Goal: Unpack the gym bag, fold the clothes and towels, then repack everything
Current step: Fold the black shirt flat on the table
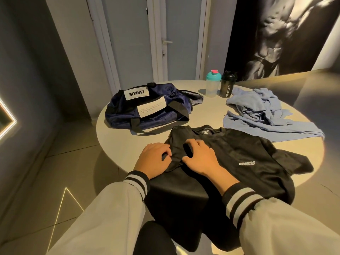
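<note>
A black T-shirt (pixel 244 155) with a white "SPORTS" print lies spread on the round table (pixel 117 144), its hem hanging over the near edge. My left hand (pixel 153 159) pinches the shirt's left sleeve at its edge, fingers curled into the cloth. Just right of it, my right hand (pixel 198 156) presses on the shirt with its fingers bent over the same sleeve fold. The navy gym bag (pixel 147 109) lies slumped on the table's far left. A crumpled light-blue towel (pixel 265 115) lies at the far right.
Two shaker bottles stand at the table's back: a clear one with a teal lid (pixel 213 84) and a black one (pixel 228 84). Behind the table are a white door (pixel 165 43) and a dark wall mural. Tiled floor lies to the left.
</note>
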The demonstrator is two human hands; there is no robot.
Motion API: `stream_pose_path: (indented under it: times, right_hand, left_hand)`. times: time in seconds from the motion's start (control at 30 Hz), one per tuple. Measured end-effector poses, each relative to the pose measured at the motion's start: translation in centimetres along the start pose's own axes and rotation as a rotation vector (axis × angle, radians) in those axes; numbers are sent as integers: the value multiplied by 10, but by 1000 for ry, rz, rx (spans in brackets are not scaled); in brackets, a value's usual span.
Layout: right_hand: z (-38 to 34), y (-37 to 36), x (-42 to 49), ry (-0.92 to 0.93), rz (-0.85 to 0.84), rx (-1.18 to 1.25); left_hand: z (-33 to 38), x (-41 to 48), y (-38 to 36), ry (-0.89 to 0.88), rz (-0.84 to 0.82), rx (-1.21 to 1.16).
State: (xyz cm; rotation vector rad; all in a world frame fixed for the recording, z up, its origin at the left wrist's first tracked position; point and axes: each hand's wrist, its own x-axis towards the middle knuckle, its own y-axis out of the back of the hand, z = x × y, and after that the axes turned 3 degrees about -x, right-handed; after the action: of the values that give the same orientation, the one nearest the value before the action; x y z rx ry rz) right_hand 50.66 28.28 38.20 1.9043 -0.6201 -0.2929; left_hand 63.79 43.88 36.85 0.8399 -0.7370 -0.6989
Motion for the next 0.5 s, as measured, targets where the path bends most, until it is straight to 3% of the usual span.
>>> stream_pose_path:
  times: [0.13,0.33,0.5]
  right_hand:
    - [1,0,-2,-26,25,-27]
    - [0,-13,5,-3,171,-113]
    - [7,-10,18,25,-17,-167]
  left_hand:
    - [5,0,7,94,-133,-93]
    - [21,28,9,120,-248,76]
    - [25,48,-6,182,-495,206]
